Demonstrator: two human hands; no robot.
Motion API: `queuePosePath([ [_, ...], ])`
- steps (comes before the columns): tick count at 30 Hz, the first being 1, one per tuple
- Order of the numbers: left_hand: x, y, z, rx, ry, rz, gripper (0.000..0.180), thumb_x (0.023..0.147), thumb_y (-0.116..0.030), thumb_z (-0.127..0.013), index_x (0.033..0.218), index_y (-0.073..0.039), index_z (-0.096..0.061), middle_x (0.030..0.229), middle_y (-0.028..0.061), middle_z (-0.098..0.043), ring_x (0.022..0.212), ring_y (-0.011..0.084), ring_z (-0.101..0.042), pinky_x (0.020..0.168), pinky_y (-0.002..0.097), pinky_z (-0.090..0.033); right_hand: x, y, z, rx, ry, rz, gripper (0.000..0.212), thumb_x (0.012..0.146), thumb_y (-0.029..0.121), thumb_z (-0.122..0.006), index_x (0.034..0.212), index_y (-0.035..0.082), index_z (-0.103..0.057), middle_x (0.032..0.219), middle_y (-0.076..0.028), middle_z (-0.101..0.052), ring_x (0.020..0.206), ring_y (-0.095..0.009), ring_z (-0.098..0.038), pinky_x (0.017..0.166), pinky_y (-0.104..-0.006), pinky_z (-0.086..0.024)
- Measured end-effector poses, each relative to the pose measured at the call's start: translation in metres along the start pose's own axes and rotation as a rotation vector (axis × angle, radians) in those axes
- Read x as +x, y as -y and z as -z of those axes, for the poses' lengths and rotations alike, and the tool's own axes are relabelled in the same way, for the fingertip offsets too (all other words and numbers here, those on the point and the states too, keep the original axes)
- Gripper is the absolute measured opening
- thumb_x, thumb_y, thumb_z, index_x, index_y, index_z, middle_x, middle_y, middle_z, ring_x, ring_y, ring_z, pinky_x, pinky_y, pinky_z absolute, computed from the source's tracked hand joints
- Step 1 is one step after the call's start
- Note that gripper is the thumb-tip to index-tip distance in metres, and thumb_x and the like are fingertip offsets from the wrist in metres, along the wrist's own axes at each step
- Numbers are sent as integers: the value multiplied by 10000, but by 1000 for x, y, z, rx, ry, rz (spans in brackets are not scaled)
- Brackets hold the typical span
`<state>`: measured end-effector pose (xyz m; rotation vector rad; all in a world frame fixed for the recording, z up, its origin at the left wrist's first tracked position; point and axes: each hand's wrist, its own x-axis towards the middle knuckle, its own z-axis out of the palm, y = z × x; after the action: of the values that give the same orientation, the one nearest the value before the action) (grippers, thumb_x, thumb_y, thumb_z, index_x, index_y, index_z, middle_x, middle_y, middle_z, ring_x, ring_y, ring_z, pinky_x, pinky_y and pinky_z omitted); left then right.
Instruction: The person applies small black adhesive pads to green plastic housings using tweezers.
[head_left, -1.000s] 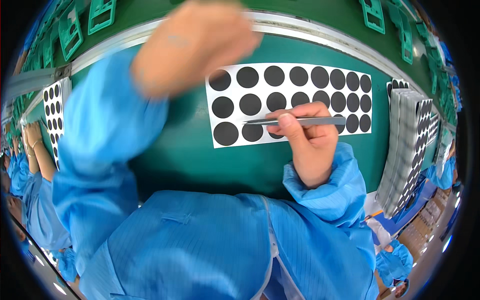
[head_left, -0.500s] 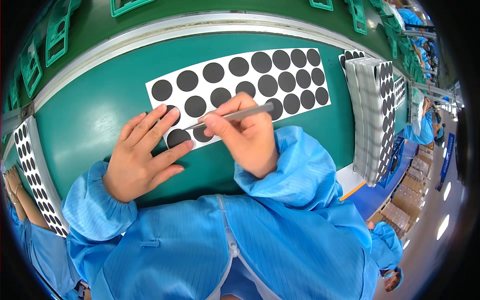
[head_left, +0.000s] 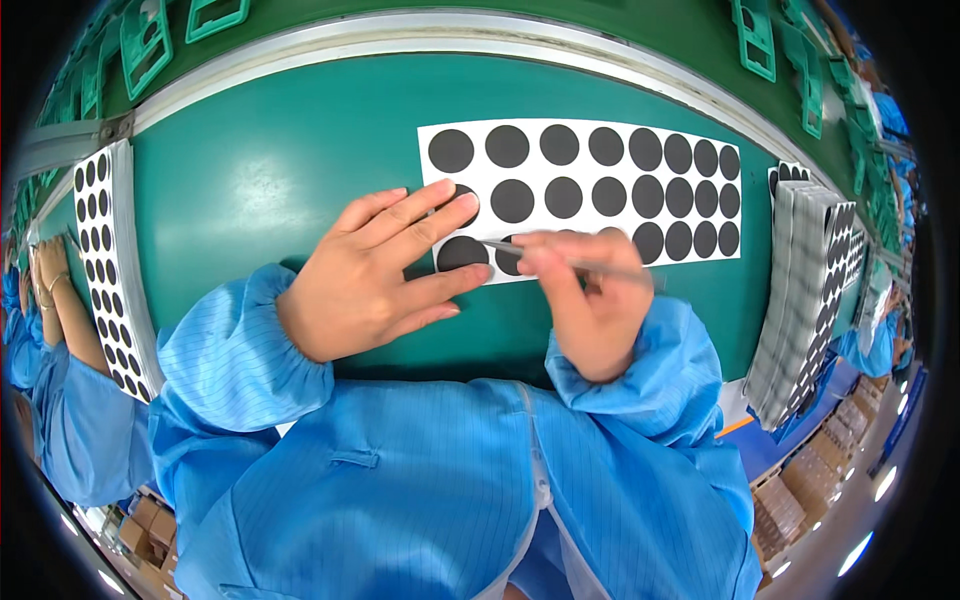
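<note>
A white sheet bearing rows of round black stickers lies on the green work surface. My left hand rests flat on its left end with fingers spread, partly covering a sticker in the middle row. Pinched in my right hand is a pair of grey metal tweezers, blurred at the back end. Their fine tip reaches the right edge of the corner sticker, close to my left fingertips. Whether that edge is lifted cannot be made out. My right hand hides part of the bottom row.
Tall stacks of similar sheets stand at the right and the left. Beyond a pale metal rail, green plastic frames lie on a darker green band. A co-worker's arms are at the far left.
The view has shifted, so the sheet and both hands appear farther right. My left hand still holds the sheet's left end down, and the tweezer tip stays by the corner sticker.
</note>
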<state>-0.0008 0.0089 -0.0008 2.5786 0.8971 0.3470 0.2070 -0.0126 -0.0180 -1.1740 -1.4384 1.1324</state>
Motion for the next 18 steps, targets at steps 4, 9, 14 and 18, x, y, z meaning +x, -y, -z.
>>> queuePosePath([
  [4, -4, -1, 0, 3, -29, 18, 382, 635, -268, -665, 1006, -189, -617, 1258, 133, -417, 1172, 291, -388, 878, 401, -346, -2, -2, 6, -324, 262, 567, 482, 621, -105, -674, 1027, 16, -444, 913, -214, -583, 673, -273, -619, 497, -296, -496],
  [9, -6, 3, 2, -39, 28, 61, 437, 667, -250, -662, 1069, -119, -553, 1263, 91, -424, 1177, 238, -396, 880, 381, -350, 0, -5, -2, -308, 164, 703, 290, 592, -11, -716, 798, -26, -511, 833, -200, -595, 537, -222, -583, 424, -260, -472],
  [14, -3, 2, 3, -22, 16, 71, 435, 682, -241, -658, 1068, -89, -528, 1258, 72, -432, 1169, 218, -406, 874, 368, -358, -1, -5, 1, -311, 211, 726, 261, 598, 1, -708, 763, -31, -509, 830, -206, -595, 547, -226, -588, 437, -263, -484],
  [18, 0, 1, 6, -30, 26, 82, 413, 680, -235, -661, 1043, -86, -533, 1249, 75, -438, 1157, 229, -417, 864, 366, -365, -3, -5, 3, -246, 234, 721, 247, 607, 15, -710, 758, -27, -518, 824, -206, -594, 548, -231, -589, 440, -269, -487],
])
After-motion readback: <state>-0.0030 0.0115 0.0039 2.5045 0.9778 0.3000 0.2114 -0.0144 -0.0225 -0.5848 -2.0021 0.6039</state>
